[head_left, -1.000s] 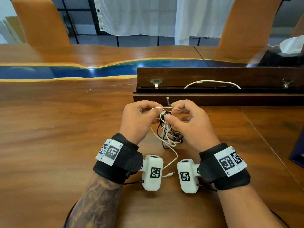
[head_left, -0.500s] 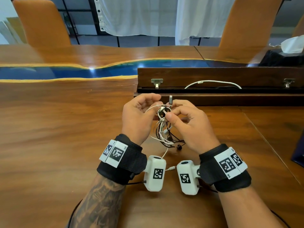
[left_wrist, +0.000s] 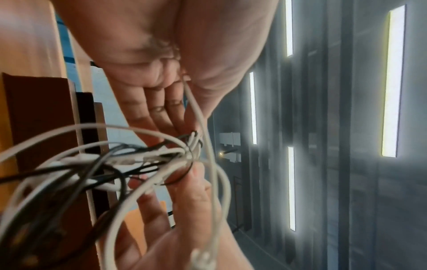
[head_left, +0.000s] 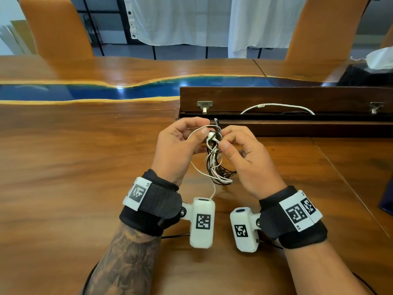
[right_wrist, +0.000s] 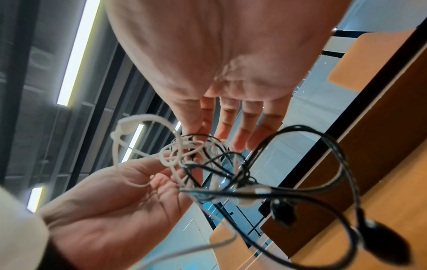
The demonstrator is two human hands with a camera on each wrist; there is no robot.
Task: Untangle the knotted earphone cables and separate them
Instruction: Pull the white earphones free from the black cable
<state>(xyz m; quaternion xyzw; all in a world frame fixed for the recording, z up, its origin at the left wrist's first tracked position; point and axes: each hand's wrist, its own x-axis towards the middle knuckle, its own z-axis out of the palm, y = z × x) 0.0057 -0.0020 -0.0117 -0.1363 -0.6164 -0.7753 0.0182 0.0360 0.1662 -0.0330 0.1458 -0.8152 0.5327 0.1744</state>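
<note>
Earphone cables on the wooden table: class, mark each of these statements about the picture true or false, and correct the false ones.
1. Both hands hold the tangled cables. True.
2. The tangle has only white cable. False: black cable is knotted in with the white.
3. The left hand lies flat on the table. False: it is raised, pinching a white loop.
4. Another white cable lies in the open wooden box. True.
5. The right hand pinches the knot. True.
</note>
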